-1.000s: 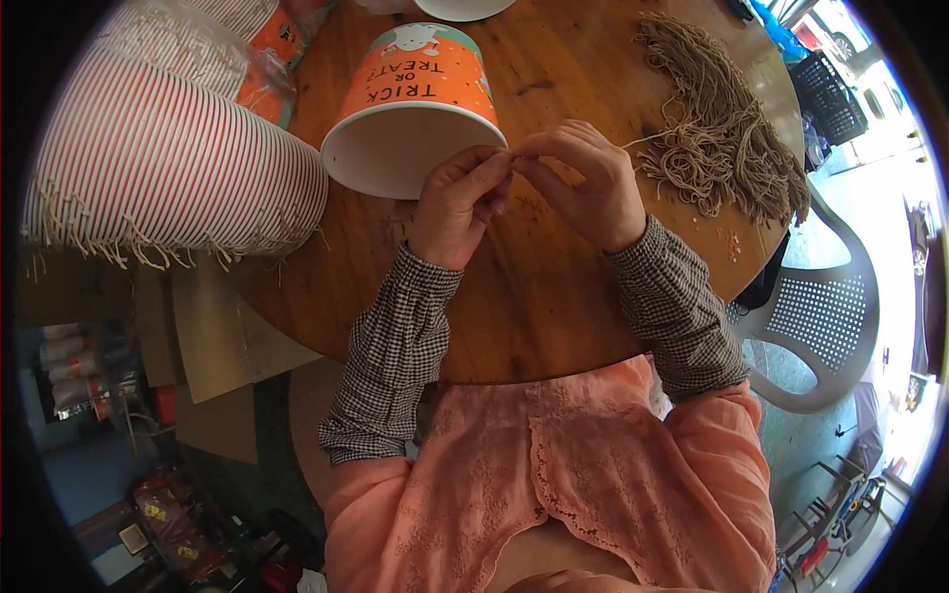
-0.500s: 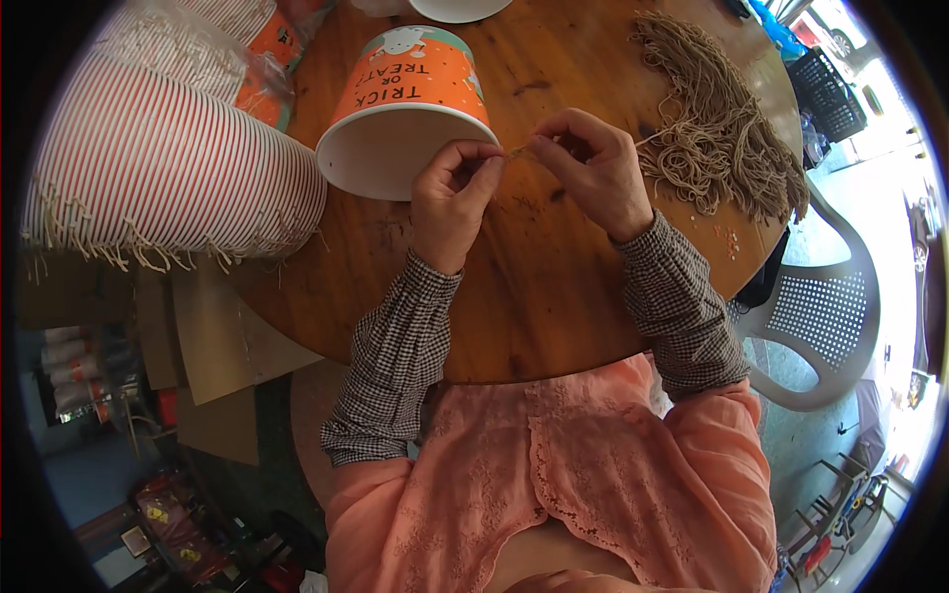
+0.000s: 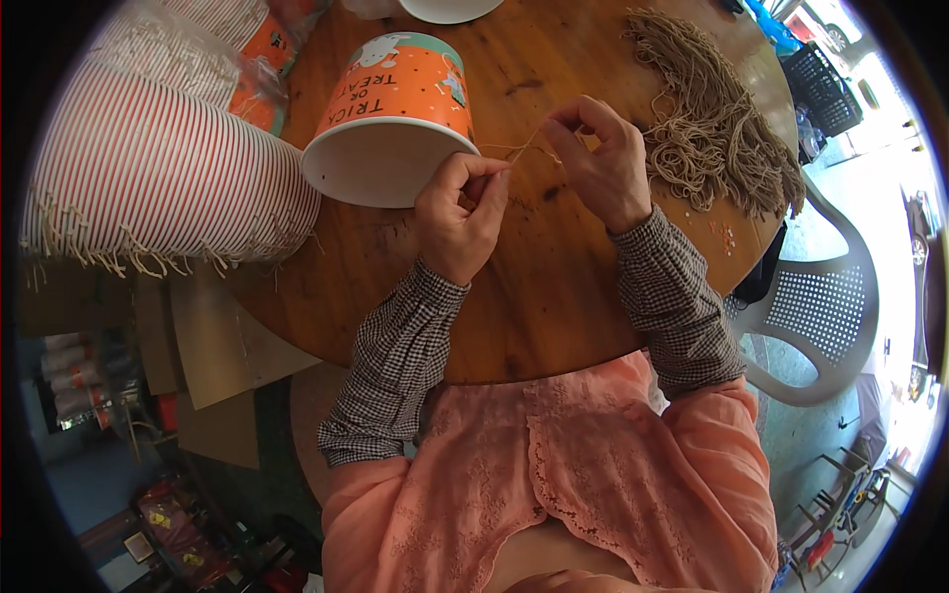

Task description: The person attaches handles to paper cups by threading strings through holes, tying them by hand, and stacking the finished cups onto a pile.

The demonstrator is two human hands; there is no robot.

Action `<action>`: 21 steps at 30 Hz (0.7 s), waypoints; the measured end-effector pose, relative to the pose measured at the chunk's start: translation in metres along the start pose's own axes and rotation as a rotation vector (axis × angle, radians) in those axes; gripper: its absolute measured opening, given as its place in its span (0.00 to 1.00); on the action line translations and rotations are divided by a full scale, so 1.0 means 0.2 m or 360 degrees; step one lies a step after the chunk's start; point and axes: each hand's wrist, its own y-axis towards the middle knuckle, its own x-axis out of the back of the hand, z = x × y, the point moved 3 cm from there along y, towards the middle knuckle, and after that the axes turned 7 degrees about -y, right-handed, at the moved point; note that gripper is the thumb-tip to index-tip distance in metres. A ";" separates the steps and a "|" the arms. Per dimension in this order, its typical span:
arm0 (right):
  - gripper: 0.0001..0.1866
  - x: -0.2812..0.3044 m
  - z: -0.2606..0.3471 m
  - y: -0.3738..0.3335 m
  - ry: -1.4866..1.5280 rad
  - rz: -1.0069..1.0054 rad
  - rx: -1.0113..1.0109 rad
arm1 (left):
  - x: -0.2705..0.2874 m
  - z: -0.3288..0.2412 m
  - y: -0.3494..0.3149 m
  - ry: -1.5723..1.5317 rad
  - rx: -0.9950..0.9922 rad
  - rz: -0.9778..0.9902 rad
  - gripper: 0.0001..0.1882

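An orange paper bucket (image 3: pixel 420 96) with a green band and white cartoon figures lies on its side, its white opening turned toward me. Thin light-brown cord (image 3: pixel 525 145) runs from the right side of its rim to my fingers. My left hand (image 3: pixel 459 215) pinches the cord just right of the opening, thumb against forefinger. Slightly farther away, my right hand (image 3: pixel 605 170) is closed in a pinch on the cord as well. Between the two hands the strands cross or loop; whether they form a knot is too fine to tell.
A long nested stack of red-and-white striped buckets (image 3: pixel 168 163) with cord ends lies at left. At right sits a heap of loose brown cords (image 3: pixel 717 119), with small pale bits (image 3: pixel 727 237) beside it. A grey chair (image 3: pixel 820 306) stands beyond the round wooden table (image 3: pixel 514 326).
My right hand has risen slightly and more cord now shows between my hands. The left hand has dropped a little, and the bucket has shifted slightly left.
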 end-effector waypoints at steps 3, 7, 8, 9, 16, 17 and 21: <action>0.09 0.01 0.02 0.00 -0.0249 -0.0082 0.0194 | 0.01 0.01 0.01 0.0049 -0.0120 -0.0077 0.02; 0.09 -0.03 -0.01 0.01 0.0439 0.0410 -0.0360 | 0.01 0.00 0.03 0.0140 -0.0167 -0.0044 0.02; 0.08 -0.04 -0.01 -0.01 0.0594 0.0610 -0.0585 | 0.01 -0.04 0.04 0.0212 -0.0391 -0.0236 0.02; 0.08 -0.03 0.00 -0.01 0.0592 0.0607 -0.0584 | 0.01 -0.07 0.05 0.0283 -0.0614 -0.0429 0.01; 0.08 -0.07 0.09 -0.07 0.0515 0.0409 -0.0261 | -0.04 0.06 -0.03 -0.0387 0.0236 0.0112 0.07; 0.08 -0.07 0.11 -0.08 0.0402 0.0361 -0.0127 | -0.05 0.07 -0.03 -0.0384 0.0234 0.0110 0.07; 0.07 -0.11 0.14 -0.13 0.0301 0.0376 -0.0075 | -0.07 0.11 -0.04 -0.1149 0.0646 -0.0059 0.09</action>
